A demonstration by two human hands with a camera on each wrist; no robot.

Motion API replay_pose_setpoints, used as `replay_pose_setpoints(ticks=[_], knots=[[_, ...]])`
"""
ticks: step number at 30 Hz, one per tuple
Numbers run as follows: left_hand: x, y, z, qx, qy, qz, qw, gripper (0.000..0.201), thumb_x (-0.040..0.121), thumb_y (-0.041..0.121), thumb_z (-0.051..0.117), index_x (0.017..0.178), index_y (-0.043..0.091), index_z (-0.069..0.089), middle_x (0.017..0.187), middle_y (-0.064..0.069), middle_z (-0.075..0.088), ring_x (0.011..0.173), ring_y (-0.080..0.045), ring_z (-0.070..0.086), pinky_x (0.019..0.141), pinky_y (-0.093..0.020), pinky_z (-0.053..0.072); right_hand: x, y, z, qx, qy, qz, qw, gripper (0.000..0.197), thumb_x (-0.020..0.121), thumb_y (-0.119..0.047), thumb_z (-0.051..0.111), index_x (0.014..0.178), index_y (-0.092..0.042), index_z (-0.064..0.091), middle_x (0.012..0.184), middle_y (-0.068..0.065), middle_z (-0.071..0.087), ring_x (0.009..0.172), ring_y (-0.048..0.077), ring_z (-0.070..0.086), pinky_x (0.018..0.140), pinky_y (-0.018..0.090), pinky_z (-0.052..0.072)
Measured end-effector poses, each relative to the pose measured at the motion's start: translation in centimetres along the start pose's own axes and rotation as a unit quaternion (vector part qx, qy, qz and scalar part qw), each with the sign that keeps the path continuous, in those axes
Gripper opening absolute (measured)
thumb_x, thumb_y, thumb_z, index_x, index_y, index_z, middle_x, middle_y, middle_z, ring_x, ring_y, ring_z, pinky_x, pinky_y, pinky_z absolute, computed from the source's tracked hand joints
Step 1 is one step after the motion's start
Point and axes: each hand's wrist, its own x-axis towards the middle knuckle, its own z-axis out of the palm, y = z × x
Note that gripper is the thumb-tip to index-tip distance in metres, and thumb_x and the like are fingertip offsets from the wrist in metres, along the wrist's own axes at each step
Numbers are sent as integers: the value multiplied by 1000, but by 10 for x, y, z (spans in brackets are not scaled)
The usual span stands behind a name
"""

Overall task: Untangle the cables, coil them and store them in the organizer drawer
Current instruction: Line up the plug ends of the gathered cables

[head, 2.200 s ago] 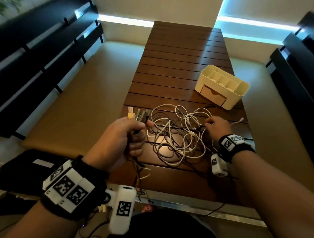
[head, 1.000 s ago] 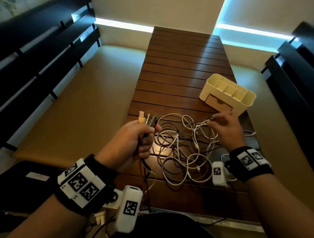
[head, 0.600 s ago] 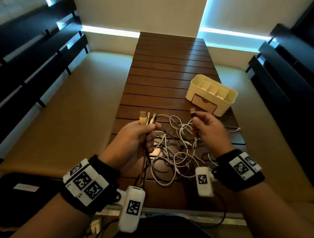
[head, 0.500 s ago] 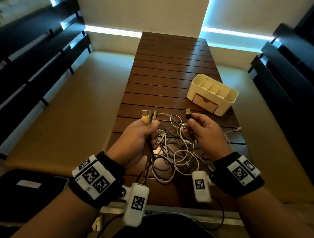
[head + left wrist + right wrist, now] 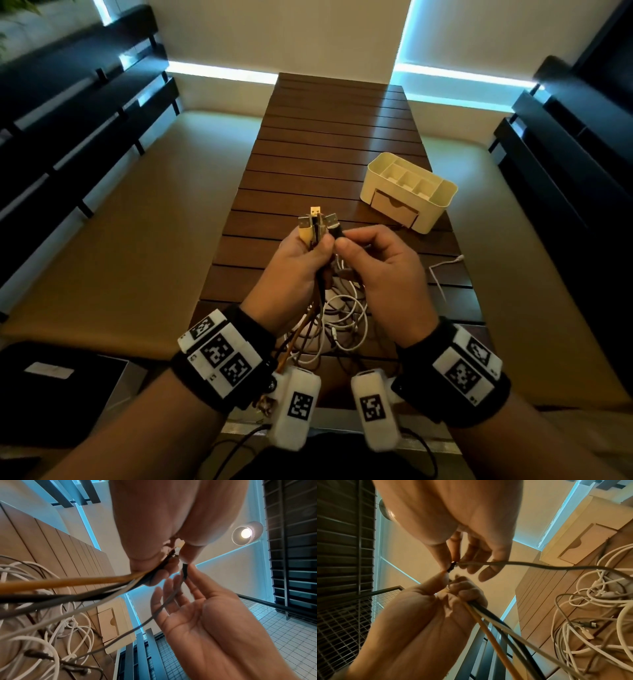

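Slatted dark wood formed the tabletop point(image 5: 329, 144), which ran away from the person between two tan cushioned benches point(image 5: 113, 240), with dark slatted backrests on either side and blue-lit strips along the far wall.

Held above the near part of that tabletop was a bundle of cable plugs point(image 5: 313, 222), their metal ends pointing up toward 12 o'clock. The left hand point(image 5: 294, 270) was closed in a fist around them, a yellow-orange cable point(image 5: 72, 582), a black one and a pale one trailing down out of the fist. At 3 o'clock of the bundle and touching it, a dark plug point(image 5: 335, 228) was pinched between the thumb and forefinger of the right hand point(image 5: 383, 274); its other fingers were loosely spread, and its thin grey cable point(image 5: 539, 564) ran back down to the pile.

Below both hands, toward 6 o'clock, the tangle of white and dark cables point(image 5: 337, 322) lay on the tabletop, and one white end point(image 5: 445, 265) strayed out at 3 o'clock.

At about 1 o'clock from the hands, well apart from the tangle, stood the cream organizer point(image 5: 442, 205), its top divided into compartments and its front drawer point(image 5: 394, 207) closed.
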Motion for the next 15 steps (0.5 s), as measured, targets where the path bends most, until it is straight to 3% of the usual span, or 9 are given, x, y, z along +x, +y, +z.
replay_pose_setpoints(ticks=[3,6,8,10,15], knots=[[-1,-2,6,0,-14,14,1000,24,95,33,50,107,14,57,81,-4,51,63,-12,47,62,-27,43,1,-3,-6,-39,2,-25,999,9,93,-20,65,99,-19,72,101,4,70,91,15,69,78,35,61],[-1,-2,13,-19,-30,17,999,28,95,29,49,114,10,55,90,-5,64,72,-13,62,65,-26,51,-1,-9,-12,-6,-13,-14,1000,11,95,-16,62,98,-18,73,92,2,73,83,15,71,69,31,61],[-2,-1,19,-31,-35,22,999,21,102,18,42,115,7,54,88,0,69,70,-7,65,61,-21,51,-1,-9,-16,-5,-6,-8,1000,11,95,-16,62,96,-19,73,92,1,73,85,17,71,71,37,62],[-1,-5,21,-11,-26,31,999,18,103,15,41,113,12,56,77,7,64,63,-7,56,61,-24,46,1,-7,-20,-9,4,-2,1000,10,95,-19,63,96,-19,73,92,1,73,87,20,72,74,46,62],[0,-8,25,-16,-24,23,999,17,103,12,40,112,15,54,74,3,50,61,-6,49,61,-22,45,4,-3,-32,-27,39,-11,999,9,95,-24,63,95,-27,72,89,-4,72,88,26,70,77,57,58]])
